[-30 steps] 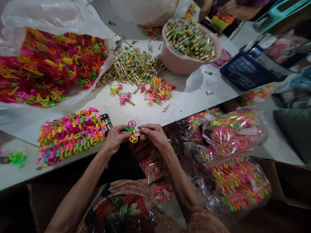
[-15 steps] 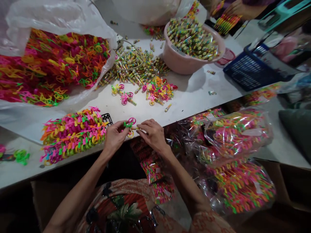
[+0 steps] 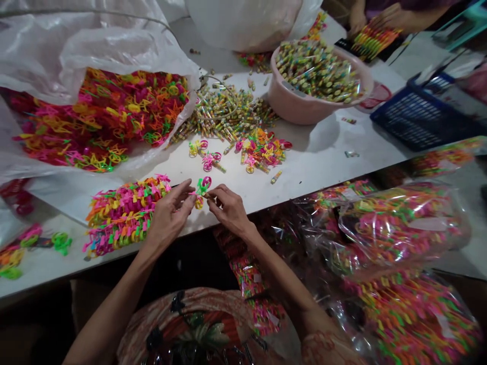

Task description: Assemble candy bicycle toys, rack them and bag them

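Step in hand, by the look of it: assembly of one small plastic toy (image 3: 201, 190) — green body, pink ring on top, yellow ring below. Held over near edge of white desk (image 3: 323, 157), just right of the packed row of finished toys (image 3: 124, 213). Left hand (image 3: 169, 215) fingers closed on the toy's left side, thumb and forefinger pinching. Right hand (image 3: 228, 208) fingertips together on its right end, apparently on a thin stick part; too small to tell exactly.

Places relative to that row of finished toys: loose pile of candy tubes (image 3: 224, 114) up and right, small heap of mixed toy pieces (image 3: 262, 149) right, a few single toys between. Pink basin (image 3: 304, 104) full of tubes farther up right. Open plastic bag of coloured parts (image 3: 102, 116) directly above. Clear bags of packed toys (image 3: 395, 228) far right, below desk edge. Blue basket (image 3: 418, 116) far up right. Another person's hands (image 3: 380, 23) at top right, on a row of coloured pieces.

Next move, judged only: firm push to seat the part, then placing the piece at the row's right end; small parts, steady pinch needed.
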Tool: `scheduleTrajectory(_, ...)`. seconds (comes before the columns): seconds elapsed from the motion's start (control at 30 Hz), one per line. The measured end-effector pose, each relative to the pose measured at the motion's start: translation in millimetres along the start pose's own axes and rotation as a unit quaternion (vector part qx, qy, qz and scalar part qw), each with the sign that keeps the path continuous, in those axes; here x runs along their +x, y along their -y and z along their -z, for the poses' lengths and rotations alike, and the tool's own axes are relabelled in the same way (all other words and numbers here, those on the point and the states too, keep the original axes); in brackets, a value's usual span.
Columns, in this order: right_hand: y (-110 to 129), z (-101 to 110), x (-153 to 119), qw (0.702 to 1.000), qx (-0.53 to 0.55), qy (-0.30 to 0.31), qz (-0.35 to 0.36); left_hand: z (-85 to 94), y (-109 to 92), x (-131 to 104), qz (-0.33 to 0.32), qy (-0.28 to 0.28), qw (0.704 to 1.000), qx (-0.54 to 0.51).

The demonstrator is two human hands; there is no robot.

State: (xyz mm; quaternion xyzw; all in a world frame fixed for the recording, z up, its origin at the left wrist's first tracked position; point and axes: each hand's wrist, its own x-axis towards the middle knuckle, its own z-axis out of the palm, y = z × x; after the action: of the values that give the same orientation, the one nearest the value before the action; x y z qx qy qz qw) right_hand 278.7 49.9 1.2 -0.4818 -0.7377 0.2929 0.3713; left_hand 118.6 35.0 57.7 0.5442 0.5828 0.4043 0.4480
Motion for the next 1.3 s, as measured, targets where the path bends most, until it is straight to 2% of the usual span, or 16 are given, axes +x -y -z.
scheduleTrajectory(0.07, 1.6, -1.1, 2.7, 0.995, 0.1, -0.014, -0.028, 7.3, 3.2, 1.8, 0.009, 0.017, 1.0, -0.008)
scheduleTrajectory(0.13, 4.0, 0.9, 2.9, 0.975, 0.211, 0.005, -0.074, 14.0, 6.9, 3.0, 0.01, 0.04, 0.999, -0.028)
scheduleTrajectory(0.23, 7.3, 6.6, 1.1, 0.916, 0.356, 0.117, -0.146, 25.3, 7.4, 4.2, -0.004, 0.105, 0.994, -0.034)
scheduleTrajectory(0.3, 7.2, 7.1, 1.4, 0.886, 0.391, 0.179, -0.174, 34.6, 4.0, 6.8, -0.041, 0.136, 0.99, 0.014)
scheduleTrajectory(0.33, 5.9, 5.1, 3.0, 0.885, 0.387, 0.185, -0.18, 39.5, 2.2, 9.1, -0.069, 0.126, 0.988, 0.056)
scheduleTrajectory(0.4, 0.9, -3.5, 10.0, 0.912, 0.341, 0.145, -0.178, 49.1, 0.7, 15.8, -0.135, 0.062, 0.976, 0.161)
scheduleTrajectory(0.47, -6.4, -17.2, 21.6, 0.946, 0.264, 0.083, -0.166, 56.9, 4.5, 23.4, -0.192, 0.005, 0.942, 0.276)
scheduleTrajectory(0.5, -10.2, -25.3, 28.4, 0.959, 0.226, 0.055, -0.162, 59.7, 8.6, 26.9, -0.211, 0.001, 0.919, 0.332)
scheduleTrajectory(0.63, -20.3, -59.6, 53.8, 0.966, 0.193, 0.014, -0.171, 64.2, 31.1, 33.5, -0.241, 0.075, 0.834, 0.491)
scheduleTrajectory(0.73, -23.0, -80.5, 65.3, 0.959, 0.226, 0.021, -0.171, 63.6, 41.7, 32.2, -0.239, 0.084, 0.817, 0.518)
scheduleTrajectory(0.83, -23.7, -89.1, 71.5, 0.975, 0.156, 0.052, -0.148, 62.2, 42.8, 30.0, -0.238, 0.077, 0.816, 0.521)
scheduleTrajectory(0.93, -20.8, -87.3, 76.7, 0.99, 0.016, 0.101, -0.094, 60.6, 40.8, 29.3, -0.238, 0.08, 0.814, 0.524)
scheduleTrajectory(1.03, -13.2, -84.9, 81.8, 0.98, -0.096, 0.171, -0.028, 59.5, 40.6, 29.7, -0.24, 0.088, 0.811, 0.527)
scheduleTrajectory(1.17, -6.5, -73.9, 86.2, 0.965, -0.13, 0.227, -0.011, 58.9, 42.1, 30.9, -0.239, 0.103, 0.807, 0.53)
scheduleTrajectory(1.23, -9.6, -56.1, 88.9, 0.966, -0.123, 0.225, -0.03, 58.7, 42.5, 31.4, -0.238, 0.105, 0.803, 0.536)
scheduleTrajectory(1.3, -17.1, -31.3, 93.5, 0.967, -0.172, 0.166, -0.091, 58.6, 42.4, 31.6, -0.236, 0.104, 0.798, 0.545)
